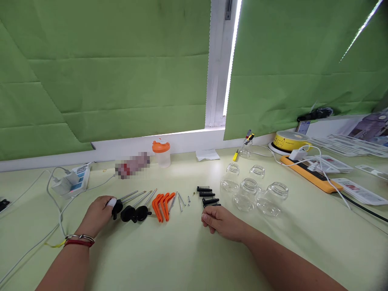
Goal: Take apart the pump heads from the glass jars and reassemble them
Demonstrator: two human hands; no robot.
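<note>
My left hand (98,216) is closed on the leftmost of several black caps with metal rods (127,213), a white wrapping on its thumb. The rods slant up and to the right. My right hand (220,222) rests curled shut on the table, with nothing visible in it. It sits just below a column of black parts with springs (208,195) and touches or nearly touches the lowest one. Between the hands lie several bent orange pieces (163,206), thin metal pins (181,201) and tiny metal bits (189,201).
Several clear glass jars (249,194) stand right of centre. Behind are an orange-lidded cup (161,153), folded white paper (207,154) and a glass holding screwdrivers (246,149). An orange power strip (315,173) with cables lies right; a white power strip (80,180) trails cables left.
</note>
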